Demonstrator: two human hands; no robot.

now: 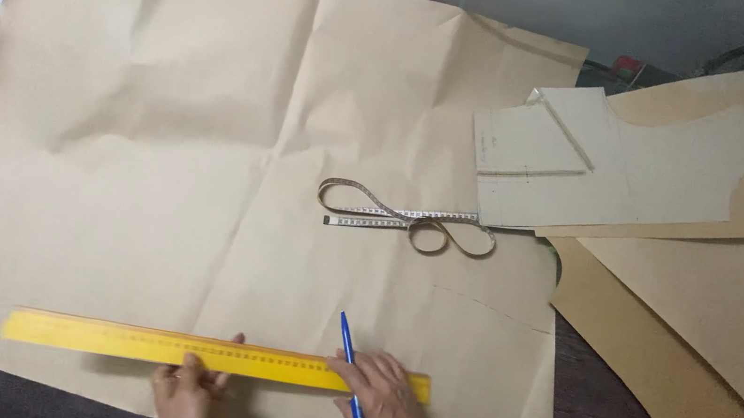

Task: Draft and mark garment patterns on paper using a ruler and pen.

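Right now the big sheet of brown kraft paper (209, 151) covers most of the dark desk (612, 409), creased from folding and lying fairly flat, with more brown sheets (709, 317) overlapping at the right edge. Up on the right sit grey card pattern pieces (605, 162), well apart from the work. Down near the front edge lies the long yellow ruler (185, 348), running left to right across the paper, and that is where both hands are. The left hand (193, 395) comes in from below with its fingers spread flat, pressing the ruler about midway along. The right hand (386, 400) rests over the ruler's right end, fingers closed around a blue pen (351, 367) whose upper end points away up the sheet. A cream tape measure (408, 221) lies looped mid-sheet, near nothing that matters here. To my eye, a clean line calls for firm, even downward weight from that left hand so the ruler cannot swivel, and the paper's creases smoothed under it first. The pen tip is hidden by the hand, so I cannot tell whether it touches the paper; keeping it snug against the ruler's edge looks like the safest way.
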